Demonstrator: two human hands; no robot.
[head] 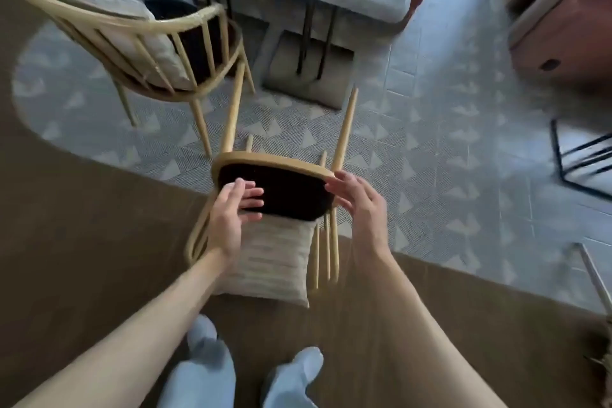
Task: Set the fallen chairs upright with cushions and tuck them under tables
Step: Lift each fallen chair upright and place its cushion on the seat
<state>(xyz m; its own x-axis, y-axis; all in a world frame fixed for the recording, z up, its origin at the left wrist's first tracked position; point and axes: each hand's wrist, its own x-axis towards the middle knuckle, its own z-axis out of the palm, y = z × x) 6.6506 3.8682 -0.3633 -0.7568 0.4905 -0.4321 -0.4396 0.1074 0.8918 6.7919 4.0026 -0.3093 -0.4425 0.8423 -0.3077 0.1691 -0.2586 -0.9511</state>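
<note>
Chair (275, 190) lies tipped on the floor, legs pointing away, cushion (275, 258) loose against its back; my left hand (231, 208) and right hand (356, 200) are spread at the seat rim, gripping nothing – clasp both sides evenly, then swing it upright

- You've got soft, dimmish daylight, brightest on the pale floor (447, 43) at the upper right.
- Motion blur smears nearly everything, especially the upright chair (132, 43) and the frame edges.
- Wide-angle lens bends your forearms outward.
- Shadows stay faint, no glare.
</note>
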